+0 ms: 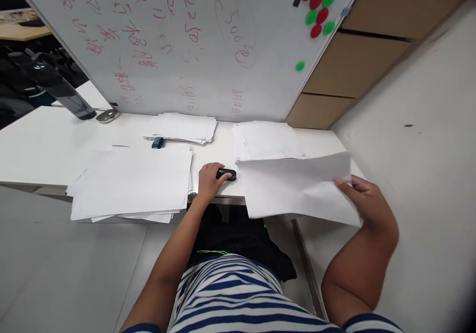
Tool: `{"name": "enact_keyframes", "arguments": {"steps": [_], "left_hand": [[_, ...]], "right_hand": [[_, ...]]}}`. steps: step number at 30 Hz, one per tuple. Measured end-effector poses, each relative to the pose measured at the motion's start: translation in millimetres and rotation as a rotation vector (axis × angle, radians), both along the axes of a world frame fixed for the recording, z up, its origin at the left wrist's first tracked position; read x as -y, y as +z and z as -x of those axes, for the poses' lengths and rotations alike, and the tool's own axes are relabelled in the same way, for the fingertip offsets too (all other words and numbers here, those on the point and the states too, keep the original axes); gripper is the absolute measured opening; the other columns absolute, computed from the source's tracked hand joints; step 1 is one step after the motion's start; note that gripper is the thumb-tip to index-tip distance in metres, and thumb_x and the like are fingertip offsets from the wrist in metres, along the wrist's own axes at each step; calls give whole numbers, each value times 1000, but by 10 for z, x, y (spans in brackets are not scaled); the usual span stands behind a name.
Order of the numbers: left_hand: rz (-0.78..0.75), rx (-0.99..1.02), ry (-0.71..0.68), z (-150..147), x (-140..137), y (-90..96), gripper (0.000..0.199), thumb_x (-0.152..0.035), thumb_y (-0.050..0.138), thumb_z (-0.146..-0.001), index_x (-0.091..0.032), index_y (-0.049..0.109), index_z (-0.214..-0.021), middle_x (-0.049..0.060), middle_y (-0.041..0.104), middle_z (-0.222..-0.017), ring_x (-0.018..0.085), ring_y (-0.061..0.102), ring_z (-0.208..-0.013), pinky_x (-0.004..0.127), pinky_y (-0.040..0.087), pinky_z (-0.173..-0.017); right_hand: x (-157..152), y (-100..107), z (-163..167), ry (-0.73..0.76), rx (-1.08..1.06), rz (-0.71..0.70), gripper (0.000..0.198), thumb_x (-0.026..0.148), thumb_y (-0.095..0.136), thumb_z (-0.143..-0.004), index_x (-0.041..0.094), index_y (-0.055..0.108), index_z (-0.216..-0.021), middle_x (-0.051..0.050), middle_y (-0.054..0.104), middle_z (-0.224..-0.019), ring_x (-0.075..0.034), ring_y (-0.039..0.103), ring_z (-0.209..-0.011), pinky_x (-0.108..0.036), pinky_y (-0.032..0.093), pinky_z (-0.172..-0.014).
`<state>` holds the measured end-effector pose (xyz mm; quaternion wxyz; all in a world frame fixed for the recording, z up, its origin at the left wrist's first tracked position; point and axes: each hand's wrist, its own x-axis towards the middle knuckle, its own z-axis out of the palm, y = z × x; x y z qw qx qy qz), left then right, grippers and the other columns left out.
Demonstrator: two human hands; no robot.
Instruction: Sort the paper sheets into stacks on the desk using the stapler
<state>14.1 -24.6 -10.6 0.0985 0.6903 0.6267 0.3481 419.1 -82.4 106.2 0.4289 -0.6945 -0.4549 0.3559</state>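
My left hand [209, 180] is closed around a small black stapler [229, 174] on the white desk, close to its front edge. At the right, my right hand [360, 194] pinches the right edge of white paper [297, 186]. The paper is lifted and slightly bent, its lower edge hanging past the desk front; I cannot tell whether it is one sheet or more. Behind it lies a stack of papers [266, 137]. Left of my left hand, a larger spread of papers [137, 181] overhangs the desk edge.
Farther back is another paper pile [186, 126], with a dark teal object [158, 143] at its front. A computer mouse [107, 116] and a dark bottle [70, 95] stand at the back left. A whiteboard [267, 35] rises behind the desk [44, 144]; a wall [416, 139] bounds the right.
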Motion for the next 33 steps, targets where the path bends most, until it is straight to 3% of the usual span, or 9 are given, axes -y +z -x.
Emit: {"name": "enact_keyframes", "arguments": {"steps": [4, 9, 12, 18, 23, 28, 30, 33], "left_hand": [[-6, -2, 4, -2, 3, -7, 28, -46, 64, -86, -26, 64, -105, 6, 69, -113, 26, 56, -114, 41, 42, -98], [12, -8, 6, -2, -4, -13, 27, -45, 64, -86, -26, 65, -105, 6, 69, -114, 26, 56, -114, 42, 41, -100], [-3, -10, -4, -3, -8, -7, 28, -44, 64, -86, -26, 64, -106, 6, 69, -114, 26, 56, -114, 41, 41, -100], [18, -23, 7, -5, -9, -11, 29, -44, 63, -87, -25, 64, -108, 5, 68, -115, 26, 55, -115, 40, 40, -100], [12, -16, -2, -16, 8, -5, 29, -45, 62, -87, -25, 64, -108, 4, 68, -115, 25, 55, -114, 39, 40, -100], [20, -17, 2, -23, 11, 15, 28, -43, 62, -87, -24, 64, -107, 6, 68, -113, 26, 55, -115, 41, 41, -99], [49, -1, -6, -3, 12, -38, 26, -36, 63, -87, -24, 64, -110, 7, 68, -115, 27, 55, -116, 42, 42, -100], [105, 68, 26, 50, 44, -220, 26, -24, 66, -84, -21, 65, -110, 9, 67, -116, 27, 56, -113, 43, 46, -96]], "right_hand": [[110, -175, 20, -252, -203, -215, 37, 40, 83, -65, 20, 75, -95, -7, 74, -77, -17, 64, -56, -28, 48, -51], [158, -638, 106, -163, -350, 33, 39, 41, 87, -57, 20, 74, -87, -4, 74, -70, -19, 66, -54, -28, 51, -49], [182, -784, 62, -150, -345, 65, 39, 42, 84, -61, 21, 74, -92, -4, 75, -74, -20, 68, -57, -29, 54, -52], [180, -707, 75, -201, -331, 50, 38, 41, 85, -57, 19, 75, -87, -13, 73, -72, -25, 67, -53, -36, 53, -45], [177, -641, 131, -232, -354, 28, 38, 41, 87, -53, 22, 76, -84, -11, 73, -72, -24, 65, -50, -41, 56, -48], [141, -559, 111, -279, -346, -125, 35, 39, 87, -55, 21, 77, -84, -11, 75, -85, -18, 67, -58, -31, 56, -52], [69, -535, 246, -266, -366, -180, 34, 38, 88, -56, 20, 76, -83, -10, 76, -88, -17, 69, -64, -29, 57, -58], [-85, -533, 732, -139, -482, -174, 37, 40, 87, -58, 19, 73, -85, -7, 76, -85, -22, 72, -72, -35, 61, -67]]}}
